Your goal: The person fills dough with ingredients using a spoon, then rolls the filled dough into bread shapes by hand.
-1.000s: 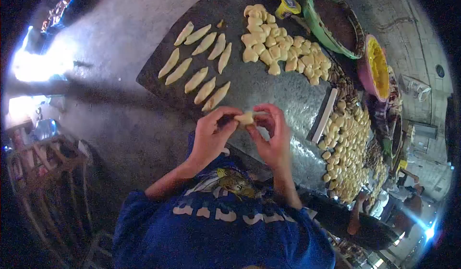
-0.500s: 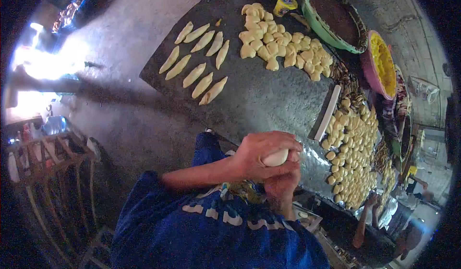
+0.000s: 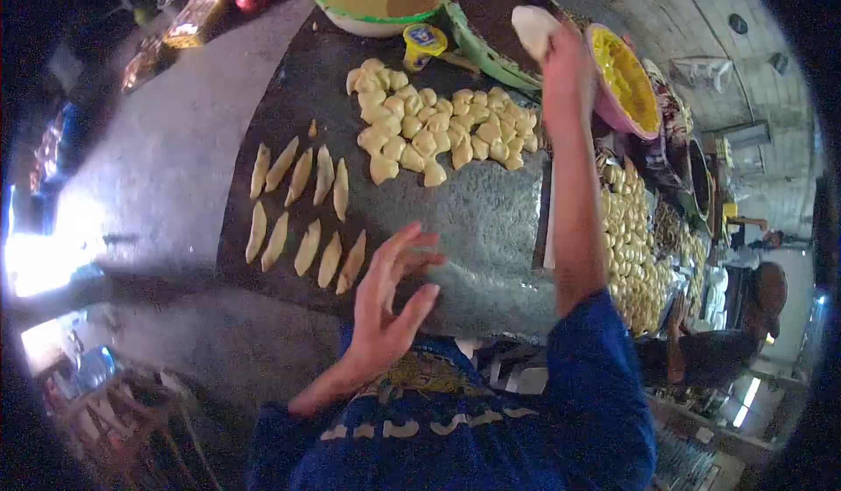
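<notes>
My right hand (image 3: 566,69) reaches far out and grips a pale piece of dough (image 3: 533,30) over the edge of a green basin (image 3: 498,69) that holds a dark brown filling. My left hand (image 3: 394,294) hovers above the near side of the dark worktop (image 3: 464,219), fingers spread, holding nothing. Left of it lie two rows of spindle-shaped dough pieces (image 3: 307,247). Beyond it sits a cluster of rounded dough pieces (image 3: 429,127), some touching or overlapping.
A yellow cup (image 3: 424,44) stands by a green-rimmed bowl (image 3: 377,23). Right of my right arm are a pink basin (image 3: 626,84) with yellow contents and many small dough pieces (image 3: 632,246). A white bar (image 3: 549,228) lies beside my forearm. Another person (image 3: 723,351) is at the far right.
My hands, earlier together around the dough near my chest, have parted. The right one has carried the dough out to the green basin; the left has opened and moved left. The view has shifted.
</notes>
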The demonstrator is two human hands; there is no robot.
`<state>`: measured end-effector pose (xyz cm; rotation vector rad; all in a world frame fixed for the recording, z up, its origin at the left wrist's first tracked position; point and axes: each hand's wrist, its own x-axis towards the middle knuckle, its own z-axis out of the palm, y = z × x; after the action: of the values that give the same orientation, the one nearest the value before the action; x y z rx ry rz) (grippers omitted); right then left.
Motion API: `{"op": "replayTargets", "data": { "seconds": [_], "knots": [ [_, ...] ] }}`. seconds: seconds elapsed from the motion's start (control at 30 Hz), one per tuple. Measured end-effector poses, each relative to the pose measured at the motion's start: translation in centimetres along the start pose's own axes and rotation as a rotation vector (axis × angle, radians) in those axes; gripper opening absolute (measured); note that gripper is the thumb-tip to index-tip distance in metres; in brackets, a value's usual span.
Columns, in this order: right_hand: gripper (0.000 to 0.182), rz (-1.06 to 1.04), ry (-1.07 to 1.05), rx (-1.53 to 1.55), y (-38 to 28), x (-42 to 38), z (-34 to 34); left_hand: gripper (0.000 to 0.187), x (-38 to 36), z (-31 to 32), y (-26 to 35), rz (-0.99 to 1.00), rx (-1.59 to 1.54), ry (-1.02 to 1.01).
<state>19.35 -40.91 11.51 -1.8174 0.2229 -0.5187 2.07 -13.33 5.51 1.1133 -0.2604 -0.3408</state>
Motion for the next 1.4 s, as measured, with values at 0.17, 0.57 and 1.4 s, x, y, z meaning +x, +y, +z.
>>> {"op": "replayTargets", "data": {
  "seconds": [0.17,0.57,1.4],
  "knots": [
    [0.071,0.005,-0.273,-1.027,12.5,15.9,-0.1,0.042,0.1,-4.6,-0.7,-0.065,0.256,0.056],
    [0.054,-0.165,-0.358,-1.200,11.6,14.4,0.8,0.028,1.5,-7.1,-0.5,-0.088,0.332,0.066],
    [0.030,0.568,-0.233,-0.091,9.4,-34.2,1.0,0.025,-4.7,-4.6,-8.9,-0.690,0.156,-0.040]
  ]
}}
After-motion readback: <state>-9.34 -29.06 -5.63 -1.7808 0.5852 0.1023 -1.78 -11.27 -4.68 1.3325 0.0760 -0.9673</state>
